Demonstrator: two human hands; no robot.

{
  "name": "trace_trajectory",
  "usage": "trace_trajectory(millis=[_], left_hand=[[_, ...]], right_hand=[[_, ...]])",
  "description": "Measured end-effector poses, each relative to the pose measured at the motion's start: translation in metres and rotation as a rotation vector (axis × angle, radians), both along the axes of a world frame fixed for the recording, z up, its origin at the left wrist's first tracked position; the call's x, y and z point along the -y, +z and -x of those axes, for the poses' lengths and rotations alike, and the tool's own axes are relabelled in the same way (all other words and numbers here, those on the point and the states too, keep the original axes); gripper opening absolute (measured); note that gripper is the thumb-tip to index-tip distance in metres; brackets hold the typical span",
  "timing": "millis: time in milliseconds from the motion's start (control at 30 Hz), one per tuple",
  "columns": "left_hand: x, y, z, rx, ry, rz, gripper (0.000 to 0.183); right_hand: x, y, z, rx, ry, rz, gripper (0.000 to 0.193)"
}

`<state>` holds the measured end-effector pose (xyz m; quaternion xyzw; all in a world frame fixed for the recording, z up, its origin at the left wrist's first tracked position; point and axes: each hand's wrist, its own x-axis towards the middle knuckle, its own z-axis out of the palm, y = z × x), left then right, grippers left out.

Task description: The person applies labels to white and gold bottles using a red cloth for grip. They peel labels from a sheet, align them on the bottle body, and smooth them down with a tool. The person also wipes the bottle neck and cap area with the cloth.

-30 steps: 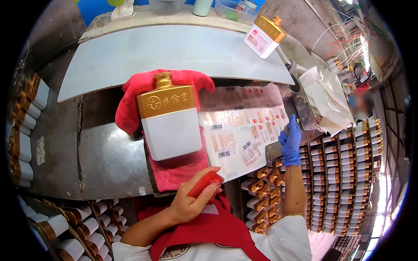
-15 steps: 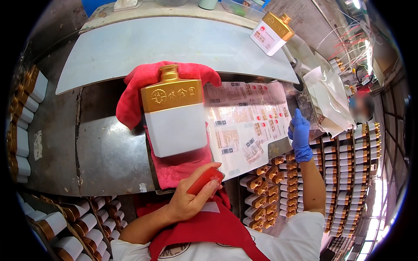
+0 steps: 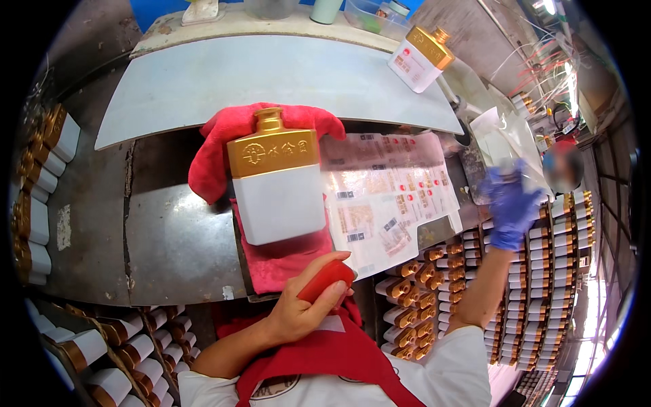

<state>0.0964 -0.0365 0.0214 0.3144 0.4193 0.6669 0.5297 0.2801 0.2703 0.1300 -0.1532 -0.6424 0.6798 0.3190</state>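
Bottle (image 3: 278, 200) with flat white body and gold shoulders, resting on pinkish-red fleecy cloth (image 3: 264, 275)

Nearest me, in front of my red apron (image 3: 325, 359), my bare left hand (image 3: 302, 298) is curled round a smooth, rounded red object (image 3: 327, 279), thumb on one side. Just beyond, the bottle has its gold neck pointing away from me; the cloth under it covers part of the worn grey metal table (image 3: 180, 251). To the right is a glossy pale sheet of printed labels (image 3: 380, 197). My right hand (image 3: 512, 203), in a thin blue glove, is out past that sheet, near crumpled white paper (image 3: 522, 142) (it is blurred, so I cannot tell how far open it is or whether it holds anything). Farther off, on a pale blue-grey board (image 3: 271, 74), is a second white-and-gold bottle (image 3: 417, 64).
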Motion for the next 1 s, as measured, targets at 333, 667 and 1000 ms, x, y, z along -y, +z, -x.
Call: trace_trajectory(millis=[333,667,1000], left_hand=[[-0.006,-0.007,-0.004,-0.303,-0.029,0.056,0.022],[-0.01,-0.001,-0.008,-0.61,0.132,-0.042,0.021],[-0.005,-0.002,0.01,-0.806,0.246,-0.089,0.014]], right_hand=[[0.106,-0.079,0.017,0.468,0.237,-0.103,0.062],[0.114,-0.139,-0.07,0.065,-0.441,0.488,0.021],[0.141,-0.141,-0.007,1.179,-0.384,-0.86,0.035]])
